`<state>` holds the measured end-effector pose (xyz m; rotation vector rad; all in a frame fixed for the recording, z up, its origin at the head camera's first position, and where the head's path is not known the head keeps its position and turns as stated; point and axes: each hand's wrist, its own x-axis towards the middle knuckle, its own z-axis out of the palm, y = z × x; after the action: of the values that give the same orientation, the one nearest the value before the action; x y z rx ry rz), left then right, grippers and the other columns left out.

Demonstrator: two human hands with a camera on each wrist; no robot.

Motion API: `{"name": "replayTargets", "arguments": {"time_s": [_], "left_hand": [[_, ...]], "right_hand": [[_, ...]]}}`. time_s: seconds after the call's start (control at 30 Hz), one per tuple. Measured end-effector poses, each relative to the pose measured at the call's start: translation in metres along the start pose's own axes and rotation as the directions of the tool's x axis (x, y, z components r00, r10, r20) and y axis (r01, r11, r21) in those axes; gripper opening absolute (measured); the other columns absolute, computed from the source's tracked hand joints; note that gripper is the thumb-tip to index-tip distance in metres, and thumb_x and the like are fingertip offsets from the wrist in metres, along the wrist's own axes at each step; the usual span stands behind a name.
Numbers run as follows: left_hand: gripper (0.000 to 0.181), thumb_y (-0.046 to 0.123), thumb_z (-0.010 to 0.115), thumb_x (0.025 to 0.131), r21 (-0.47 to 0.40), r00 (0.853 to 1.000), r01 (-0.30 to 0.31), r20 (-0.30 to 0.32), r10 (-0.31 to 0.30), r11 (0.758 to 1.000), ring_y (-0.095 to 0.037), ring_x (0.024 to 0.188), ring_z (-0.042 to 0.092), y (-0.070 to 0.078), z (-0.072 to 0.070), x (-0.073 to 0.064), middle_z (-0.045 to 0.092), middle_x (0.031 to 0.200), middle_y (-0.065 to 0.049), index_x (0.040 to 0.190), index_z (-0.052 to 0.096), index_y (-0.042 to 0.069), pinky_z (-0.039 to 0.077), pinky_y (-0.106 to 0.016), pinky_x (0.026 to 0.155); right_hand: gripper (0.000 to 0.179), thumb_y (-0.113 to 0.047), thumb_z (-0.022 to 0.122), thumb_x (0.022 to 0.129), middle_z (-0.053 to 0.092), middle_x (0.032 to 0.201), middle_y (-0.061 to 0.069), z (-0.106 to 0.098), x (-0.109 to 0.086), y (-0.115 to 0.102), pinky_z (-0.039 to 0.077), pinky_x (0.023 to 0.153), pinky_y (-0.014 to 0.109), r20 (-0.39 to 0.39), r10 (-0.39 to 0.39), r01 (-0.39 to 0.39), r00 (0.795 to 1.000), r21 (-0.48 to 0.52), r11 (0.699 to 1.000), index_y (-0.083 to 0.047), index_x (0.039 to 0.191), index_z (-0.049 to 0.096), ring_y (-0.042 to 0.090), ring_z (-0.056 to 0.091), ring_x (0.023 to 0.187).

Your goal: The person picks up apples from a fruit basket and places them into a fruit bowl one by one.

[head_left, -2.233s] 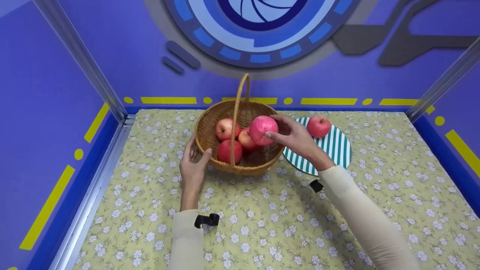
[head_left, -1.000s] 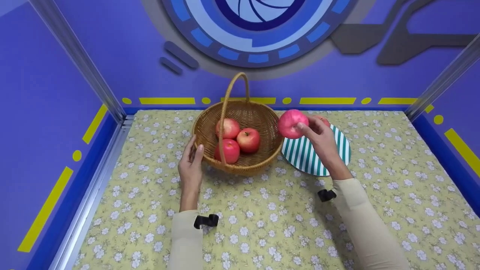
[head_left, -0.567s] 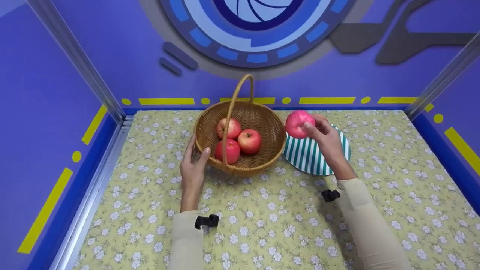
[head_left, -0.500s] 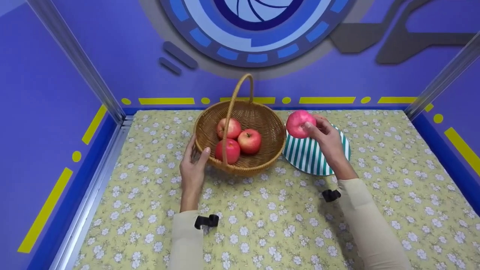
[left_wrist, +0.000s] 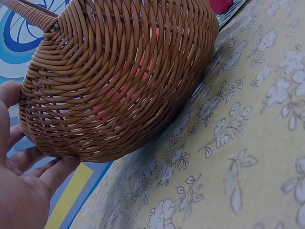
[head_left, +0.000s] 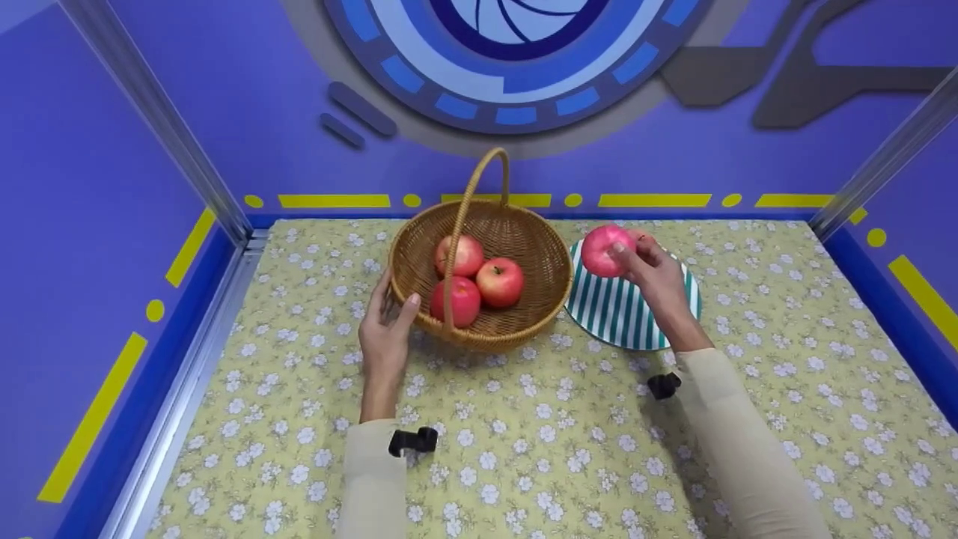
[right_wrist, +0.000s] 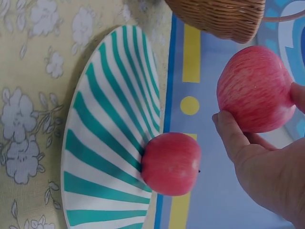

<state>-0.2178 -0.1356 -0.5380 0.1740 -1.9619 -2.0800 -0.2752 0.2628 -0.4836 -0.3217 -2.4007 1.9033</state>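
Observation:
My left hand [head_left: 383, 344] holds the left side of a wicker basket [head_left: 503, 340], its thumb by the front rim. In the left wrist view its fingers [left_wrist: 59, 174] lie against the woven wall. Inside the basket sit three red apples, one of them a yellowish-red apple [head_left: 500, 282] near the middle. To the basket's right, my right hand [head_left: 662, 288] grips a pink-red apple [head_left: 608, 251] between thumb and fingers, raised over a round green-and-white striped plate [head_left: 614, 318]. Another apple [right_wrist: 171, 164] rests on that plate, mostly hidden behind the right hand in the head view.
A yellow floral cloth [head_left: 509, 449] covers the table. Blue panels [head_left: 247, 112] with yellow dashes stand behind and at both sides, with metal posts [head_left: 161, 127] at the corners. The basket's tall handle [head_left: 468, 195] arches over the apples.
My right hand has carried the pink-red apple out from over the basket, rightward to above the plate, and lowered it slightly. The left hand has stayed on the basket, which shifted only a little.

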Motion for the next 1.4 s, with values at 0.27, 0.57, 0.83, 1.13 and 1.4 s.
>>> {"name": "replayTargets", "arguments": {"time_s": [0.27, 0.57, 0.83, 1.13, 1.4], "left_hand": [[0.069, 0.036, 0.080, 0.098, -0.007, 1.000, 0.001, -0.003, -0.001, 1.000, -0.026, 0.148, 0.045, 0.002, 0.000, 0.000, 0.046, 0.163, -0.005, 0.160, 0.050, 0.031, 0.046, -0.035, 0.117], [0.068, 0.038, 0.079, 0.098, -0.009, 1.000, 0.003, -0.001, -0.003, 1.000, -0.022, 0.146, 0.047, -0.001, -0.001, 0.002, 0.047, 0.162, -0.003, 0.159, 0.050, 0.032, 0.047, -0.028, 0.114], [0.068, 0.039, 0.079, 0.098, -0.012, 1.000, -0.016, 0.002, 0.016, 1.000, -0.022, 0.146, 0.047, 0.000, -0.002, 0.001, 0.047, 0.162, -0.003, 0.159, 0.051, 0.032, 0.046, -0.031, 0.116], [0.067, 0.036, 0.079, 0.098, -0.025, 1.000, -0.019, 0.003, 0.019, 1.000, -0.022, 0.145, 0.048, -0.001, -0.001, 0.001, 0.048, 0.162, -0.003, 0.159, 0.051, 0.032, 0.047, -0.028, 0.115], [0.067, 0.036, 0.080, 0.098, -0.030, 1.000, -0.023, 0.002, 0.023, 0.999, -0.021, 0.146, 0.048, -0.002, -0.001, 0.001, 0.048, 0.162, -0.001, 0.159, 0.052, 0.031, 0.047, -0.028, 0.114]], "right_hand": [[0.086, -0.059, 0.068, 0.099, 0.053, 0.153, 0.020, 0.000, 0.009, 0.012, 0.054, 0.109, 0.036, 0.017, 0.027, -0.026, 0.999, -0.064, 0.998, 0.003, 0.155, 0.048, 0.029, 0.057, 0.131], [0.074, -0.052, 0.068, 0.102, 0.059, 0.146, 0.020, 0.005, 0.015, 0.028, 0.053, 0.098, 0.031, 0.016, -0.005, 0.008, 1.000, -0.163, 0.987, 0.002, 0.151, 0.055, 0.029, 0.057, 0.125], [0.072, -0.049, 0.068, 0.103, 0.059, 0.145, 0.022, 0.011, 0.021, 0.038, 0.053, 0.099, 0.036, 0.031, -0.007, 0.013, 0.999, -0.192, 0.981, 0.004, 0.150, 0.054, 0.032, 0.057, 0.126], [0.076, -0.056, 0.068, 0.101, 0.061, 0.140, 0.021, 0.014, 0.022, 0.043, 0.053, 0.097, 0.036, 0.016, 0.020, -0.016, 1.000, -0.208, 0.978, 0.004, 0.146, 0.057, 0.030, 0.059, 0.119], [0.077, -0.062, 0.062, 0.102, 0.064, 0.134, 0.021, 0.013, 0.021, 0.045, 0.051, 0.091, 0.034, -0.016, 0.032, -0.035, 0.999, -0.241, 0.970, 0.003, 0.144, 0.059, 0.028, 0.059, 0.113]]}}
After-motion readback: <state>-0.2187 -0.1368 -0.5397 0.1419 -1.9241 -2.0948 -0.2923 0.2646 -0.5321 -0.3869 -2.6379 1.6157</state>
